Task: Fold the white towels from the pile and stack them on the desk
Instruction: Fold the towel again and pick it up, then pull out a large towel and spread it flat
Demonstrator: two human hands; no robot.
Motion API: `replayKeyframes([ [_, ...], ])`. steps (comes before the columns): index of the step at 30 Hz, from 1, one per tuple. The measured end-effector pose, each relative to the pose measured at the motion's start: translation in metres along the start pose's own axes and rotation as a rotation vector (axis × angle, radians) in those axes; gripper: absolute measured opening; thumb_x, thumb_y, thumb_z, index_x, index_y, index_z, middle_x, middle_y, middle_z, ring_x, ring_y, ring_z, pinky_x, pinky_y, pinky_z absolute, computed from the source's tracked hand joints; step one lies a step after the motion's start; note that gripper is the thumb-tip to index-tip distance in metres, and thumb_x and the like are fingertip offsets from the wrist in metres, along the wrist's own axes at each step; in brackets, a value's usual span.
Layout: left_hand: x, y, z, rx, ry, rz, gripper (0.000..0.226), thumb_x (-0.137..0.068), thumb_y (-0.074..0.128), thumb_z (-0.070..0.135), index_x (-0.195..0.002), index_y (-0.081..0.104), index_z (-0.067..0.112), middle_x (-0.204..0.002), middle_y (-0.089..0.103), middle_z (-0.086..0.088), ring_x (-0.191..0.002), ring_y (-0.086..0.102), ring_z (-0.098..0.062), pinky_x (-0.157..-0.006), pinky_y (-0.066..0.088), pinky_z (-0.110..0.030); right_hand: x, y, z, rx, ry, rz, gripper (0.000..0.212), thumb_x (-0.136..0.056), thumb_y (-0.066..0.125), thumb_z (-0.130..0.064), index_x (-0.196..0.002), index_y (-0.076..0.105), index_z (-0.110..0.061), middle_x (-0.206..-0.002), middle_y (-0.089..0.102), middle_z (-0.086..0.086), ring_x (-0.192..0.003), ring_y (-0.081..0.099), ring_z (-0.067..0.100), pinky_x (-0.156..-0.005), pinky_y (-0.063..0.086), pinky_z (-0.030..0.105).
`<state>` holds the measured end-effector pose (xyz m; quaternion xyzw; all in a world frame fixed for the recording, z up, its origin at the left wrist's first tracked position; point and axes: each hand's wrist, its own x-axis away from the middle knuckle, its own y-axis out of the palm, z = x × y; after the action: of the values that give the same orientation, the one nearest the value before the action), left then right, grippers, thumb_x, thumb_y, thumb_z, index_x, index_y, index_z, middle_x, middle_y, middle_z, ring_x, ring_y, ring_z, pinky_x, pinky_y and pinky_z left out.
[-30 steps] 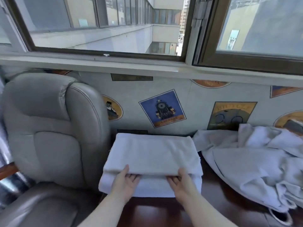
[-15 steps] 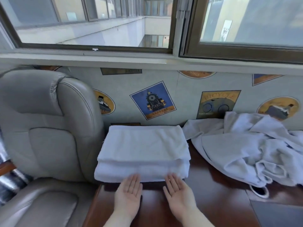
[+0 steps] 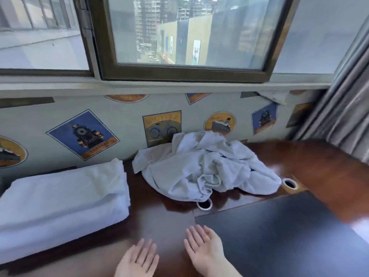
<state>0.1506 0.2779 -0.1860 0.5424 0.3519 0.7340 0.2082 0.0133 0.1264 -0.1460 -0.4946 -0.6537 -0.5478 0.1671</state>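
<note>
Both hands flat and holding nothing, hovering over the desk front edge.

Left hand and right hand are sitting side by side at the bottom of the view, fingers straight and spread, pointing away from the person; can't tell if they are touching the wood. The dark brown desk is carrying a stack of folded white towels to the left of the hands, well apart from them. The pile of unfolded white towels is lying crumpled at the back of the desk against the wall, beyond the hands. 2 round holes are showing in the desktop, 1 at the pile's front edge, 1 at its right. A black mat is lying just right of the right hand. Wall posters and a window are behind.
</note>
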Motion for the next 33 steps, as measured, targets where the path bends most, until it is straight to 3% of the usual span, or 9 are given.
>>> replayKeyframes([
  [4, -0.028, 0.088, -0.069, -0.096, 0.044, 0.054, 0.027, -0.101, 0.042, 0.024, -0.106, 0.063, 0.008, -0.097, 0.071, -0.013, -0.097, 0.06, -0.029, -0.082, 0.045, -0.043, -0.009, -0.015, -0.081, -0.008, -0.035, -0.037, 0.036, -0.1, 0.045, -0.025, -0.13, 0.054, -0.008, -0.133, 0.058, 0.015, -0.108, 0.059, 0.031, -0.095, 0.044, 0.043],
  [10, -0.079, 0.162, -0.153, -0.077, 0.103, 0.033, 0.026, -0.099, 0.046, 0.023, -0.114, 0.063, 0.009, -0.114, 0.068, -0.01, -0.103, 0.062, -0.027, -0.099, 0.042, -0.042, -0.05, -0.019, -0.203, 0.126, -0.037, -0.133, 0.026, -0.098, 0.05, -0.02, -0.12, 0.057, -0.008, -0.129, 0.059, 0.015, -0.1, 0.062, 0.027, -0.094, 0.047, 0.041],
  [15, -0.097, 0.16, -0.205, -0.07, 0.099, 0.174, 0.028, -0.101, 0.044, 0.023, -0.113, 0.064, 0.008, -0.116, 0.067, -0.01, -0.113, 0.058, -0.027, -0.098, 0.042, -0.042, -0.078, 0.014, -0.247, 0.276, 0.045, -0.159, 0.015, -0.095, 0.054, -0.019, -0.103, 0.06, -0.009, -0.123, 0.062, 0.011, -0.1, 0.061, 0.024, -0.093, 0.048, 0.035],
  [19, -0.096, 0.136, -0.214, -0.064, 0.146, 0.271, 0.028, -0.102, 0.043, 0.025, -0.111, 0.064, 0.009, -0.115, 0.069, -0.009, -0.112, 0.058, -0.027, -0.093, 0.042, -0.043, -0.103, 0.06, -0.28, 0.3, 0.029, -0.228, 0.025, -0.097, 0.054, -0.017, -0.114, 0.057, 0.001, -0.118, 0.06, 0.015, -0.099, 0.061, 0.025, -0.086, 0.051, 0.034],
  [22, -0.096, 0.121, -0.217, -0.027, 0.148, 0.326, 0.028, -0.102, 0.043, 0.026, -0.11, 0.064, 0.01, -0.114, 0.068, -0.009, -0.115, 0.056, -0.027, -0.095, 0.041, -0.043, -0.12, 0.083, -0.304, 0.216, -0.023, -0.271, 0.04, -0.097, 0.056, -0.016, -0.134, 0.049, -0.004, -0.13, 0.052, 0.019, -0.102, 0.061, 0.028, -0.077, 0.054, 0.033],
  [25, -0.097, 0.116, -0.22, -0.014, 0.153, 0.361, 0.029, -0.103, 0.041, 0.027, -0.112, 0.063, 0.01, -0.117, 0.067, -0.008, -0.119, 0.054, -0.027, -0.097, 0.04, -0.042, -0.139, 0.086, -0.313, 0.22, -0.025, -0.314, 0.048, -0.098, 0.055, -0.025, -0.143, 0.043, -0.017, -0.137, 0.047, 0.014, -0.115, 0.055, 0.027, -0.091, 0.05, 0.037],
  [27, -0.1, 0.12, -0.221, 0.001, 0.182, 0.35, 0.03, -0.103, 0.041, 0.026, -0.117, 0.062, 0.01, -0.119, 0.067, -0.008, -0.119, 0.055, -0.027, -0.098, 0.041, -0.043, -0.148, 0.084, -0.316, 0.171, -0.025, -0.325, 0.047, -0.099, 0.051, -0.03, -0.142, 0.045, -0.013, -0.133, 0.049, 0.008, -0.121, 0.053, 0.024, -0.094, 0.047, 0.037],
  [29, -0.101, 0.127, -0.222, 0.0, 0.205, 0.334, 0.03, -0.102, 0.042, 0.024, -0.119, 0.062, 0.01, -0.119, 0.068, -0.008, -0.118, 0.056, -0.026, -0.099, 0.041, -0.043, -0.144, 0.077, -0.311, 0.134, -0.051, -0.323, 0.042, -0.098, 0.053, -0.03, -0.136, 0.052, -0.01, -0.119, 0.055, 0.004, -0.108, 0.06, 0.019, -0.084, 0.05, 0.032],
  [33, -0.103, 0.15, -0.229, -0.054, 0.236, 0.317, 0.029, -0.102, 0.044, 0.023, -0.12, 0.061, 0.009, -0.12, 0.068, -0.009, -0.112, 0.06, -0.025, -0.097, 0.042, -0.043, -0.125, 0.011, -0.272, 0.239, -0.225, -0.101, 0.029, -0.089, 0.071, -0.025, -0.108, 0.062, -0.006, -0.088, 0.06, 0.002, -0.069, 0.059, 0.013, -0.064, 0.052, 0.025],
])
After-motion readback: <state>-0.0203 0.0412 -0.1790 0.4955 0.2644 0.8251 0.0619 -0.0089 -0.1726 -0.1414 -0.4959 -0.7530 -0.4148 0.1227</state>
